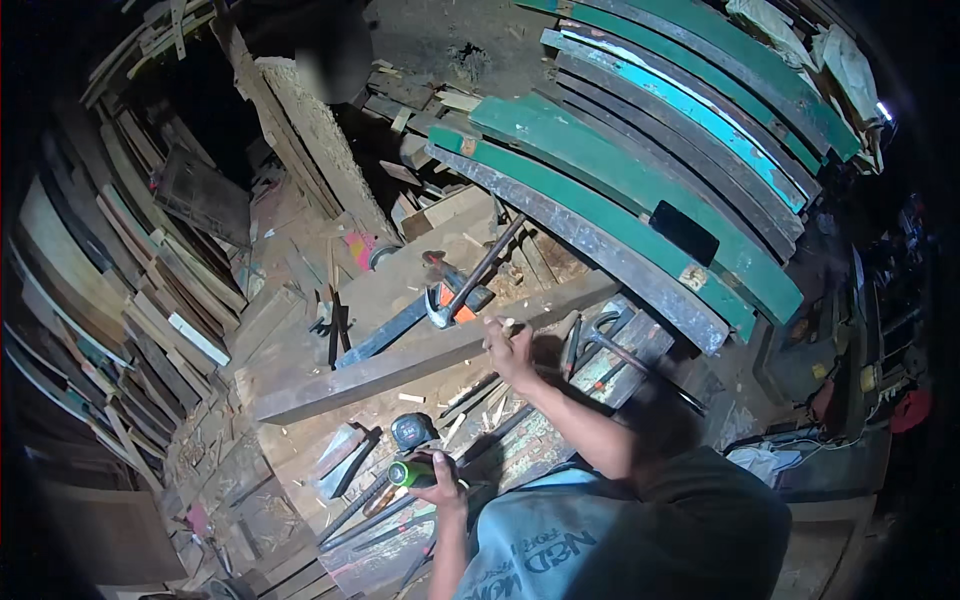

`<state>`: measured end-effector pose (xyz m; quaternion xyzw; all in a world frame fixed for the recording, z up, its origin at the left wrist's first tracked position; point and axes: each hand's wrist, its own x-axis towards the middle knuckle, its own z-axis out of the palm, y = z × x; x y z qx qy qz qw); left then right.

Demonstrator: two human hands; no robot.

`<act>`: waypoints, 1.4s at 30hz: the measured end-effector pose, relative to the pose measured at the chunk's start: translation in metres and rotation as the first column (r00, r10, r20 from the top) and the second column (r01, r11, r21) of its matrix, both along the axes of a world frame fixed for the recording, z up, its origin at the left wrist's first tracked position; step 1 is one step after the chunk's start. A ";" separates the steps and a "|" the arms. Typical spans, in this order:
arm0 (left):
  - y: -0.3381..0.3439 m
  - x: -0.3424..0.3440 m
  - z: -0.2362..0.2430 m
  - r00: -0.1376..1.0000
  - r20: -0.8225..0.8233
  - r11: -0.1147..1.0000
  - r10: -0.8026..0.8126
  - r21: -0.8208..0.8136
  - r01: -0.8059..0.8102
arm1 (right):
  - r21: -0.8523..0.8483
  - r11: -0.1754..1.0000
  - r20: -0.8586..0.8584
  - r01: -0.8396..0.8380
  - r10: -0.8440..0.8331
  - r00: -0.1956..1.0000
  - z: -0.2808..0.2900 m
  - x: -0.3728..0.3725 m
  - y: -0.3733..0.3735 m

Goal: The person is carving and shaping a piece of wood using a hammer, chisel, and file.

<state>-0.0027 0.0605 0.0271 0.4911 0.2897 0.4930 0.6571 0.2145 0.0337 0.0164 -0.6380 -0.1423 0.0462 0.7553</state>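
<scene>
My left hand (443, 490) is wrapped round a dark cylindrical object with a bright green end (402, 473), whose kind I cannot make out. Beyond it, above the near edge of a long squared timber (360, 385), my right hand (512, 352) pinches a small pale piece that looks like wood (511, 327). A black and blue tape measure (411, 431) lies close to the left hand. Across the timber rests a claw hammer (440, 308), its handle pointing away to the right. Another hammer (605, 328) lies to the right of my right hand.
Wood chips and several dark rods (375, 500) litter the bench. A blue-grey bar (382, 333) lies behind the timber. Green-painted planks (600, 215) rise at the far right, with a black phone-like slab (684, 233) on them. Boards (130, 270) stack along the left.
</scene>
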 end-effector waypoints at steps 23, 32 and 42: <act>0.003 0.002 0.000 1.000 0.017 0.999 -0.014 0.030 0.013 | 0.017 0.995 -0.082 -0.101 0.102 0.991 -0.009 0.000 0.019; 0.003 0.001 -0.001 0.999 -0.003 0.998 0.048 0.033 -0.048 | 0.105 0.994 -0.145 -0.034 0.049 0.988 -0.007 0.004 0.018; -0.002 0.000 0.008 0.999 0.016 0.999 0.031 -0.010 -0.030 | 0.124 0.988 -0.139 -0.092 0.109 0.984 0.004 0.010 0.017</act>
